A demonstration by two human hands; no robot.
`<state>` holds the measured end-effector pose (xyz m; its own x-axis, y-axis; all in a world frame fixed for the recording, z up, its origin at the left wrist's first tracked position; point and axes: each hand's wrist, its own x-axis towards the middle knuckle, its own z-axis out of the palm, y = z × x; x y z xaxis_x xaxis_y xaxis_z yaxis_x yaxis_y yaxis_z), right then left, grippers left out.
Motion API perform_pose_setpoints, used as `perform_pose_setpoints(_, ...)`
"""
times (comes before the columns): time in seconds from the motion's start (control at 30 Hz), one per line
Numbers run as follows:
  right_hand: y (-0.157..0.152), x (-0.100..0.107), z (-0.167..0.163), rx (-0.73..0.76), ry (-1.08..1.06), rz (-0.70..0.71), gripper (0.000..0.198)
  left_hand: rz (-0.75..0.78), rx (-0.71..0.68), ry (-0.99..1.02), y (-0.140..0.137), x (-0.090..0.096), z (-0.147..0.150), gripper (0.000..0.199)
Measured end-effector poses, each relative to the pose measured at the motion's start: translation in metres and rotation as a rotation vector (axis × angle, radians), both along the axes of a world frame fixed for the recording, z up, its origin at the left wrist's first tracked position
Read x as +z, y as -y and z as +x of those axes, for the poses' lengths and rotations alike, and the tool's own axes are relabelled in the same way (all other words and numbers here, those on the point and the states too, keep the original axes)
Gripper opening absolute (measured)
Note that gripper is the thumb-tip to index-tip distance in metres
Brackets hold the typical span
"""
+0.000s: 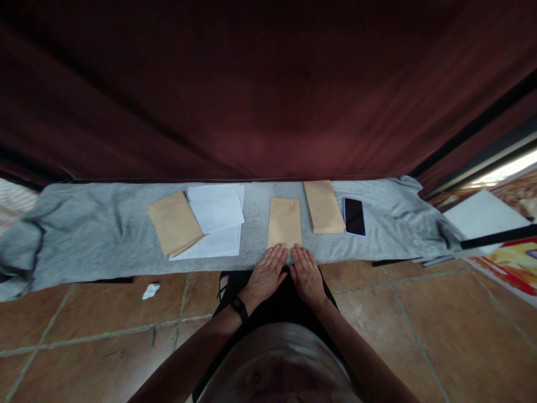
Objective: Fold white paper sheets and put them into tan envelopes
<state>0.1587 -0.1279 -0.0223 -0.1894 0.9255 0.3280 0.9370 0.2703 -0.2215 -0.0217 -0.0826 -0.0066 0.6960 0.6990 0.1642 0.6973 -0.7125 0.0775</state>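
Note:
A brown paper envelope [284,221] with a small red print lies upright in front of me on the grey cloth [255,224]. My left hand [267,272] rests flat on its near left corner, fingers stretched out. On the near right corner lies my right hand [307,274], also flat with fingers extended. The two hands are close together but apart, and they cover the envelope's near edge. To the right is a stack of brown envelopes [323,207]. Several more brown envelopes [175,223] lie fanned at the left, partly over white paper sheets [216,210].
A phone [354,216] with a dark screen lies right of the envelope stack. Behind the cloth hangs a dark red curtain [268,112]. A crumpled white scrap [151,290] is on the tiled floor [109,319]. A white board [486,218] and a colourful printed sheet [509,266] are at far right.

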Motion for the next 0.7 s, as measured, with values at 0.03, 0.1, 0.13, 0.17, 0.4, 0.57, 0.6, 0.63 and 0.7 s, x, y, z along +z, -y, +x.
perform_pose_setpoints(0.03, 0.000, 0.001, 0.000, -0.009, -0.009, -0.003, 0.055, -0.003, 0.002, 0.000, 0.000, 0.000, -0.002, 0.069)
perform_pose_setpoints(0.1, 0.000, 0.004, -0.002, -0.023, -0.027, -0.010, 0.056, -0.011, -0.001, 0.002, 0.000, 0.000, -0.003, 0.070)
perform_pose_setpoints(0.13, -0.001, 0.006, -0.005, -0.025, -0.038, -0.013, 0.056, -0.014, -0.005, 0.004, 0.001, -0.001, -0.004, 0.071)
perform_pose_setpoints(0.17, -0.002, 0.009, -0.008, -0.020, -0.051, -0.017, 0.057, -0.017, -0.007, 0.006, 0.001, -0.002, -0.004, 0.072)
perform_pose_setpoints(0.4, -0.018, 0.014, -0.031, 0.126, -0.117, -0.094, 0.059, 0.006, 0.046, 0.000, 0.004, -0.015, -0.001, 0.069)
perform_pose_setpoints(0.57, -0.018, 0.005, -0.023, 0.105, -0.053, -0.068, 0.063, -0.005, 0.027, -0.025, 0.004, -0.011, -0.001, 0.072)
perform_pose_setpoints(0.6, -0.017, 0.004, -0.020, 0.097, -0.041, -0.063, 0.063, -0.010, 0.024, -0.022, 0.004, -0.009, -0.001, 0.074)
perform_pose_setpoints(0.63, -0.016, 0.003, -0.017, 0.089, -0.029, -0.060, 0.063, -0.014, 0.021, -0.019, 0.003, -0.008, -0.002, 0.076)
perform_pose_setpoints(0.7, -0.015, 0.001, -0.012, 0.080, -0.007, -0.054, 0.063, -0.024, 0.014, -0.021, 0.003, -0.006, -0.003, 0.078)
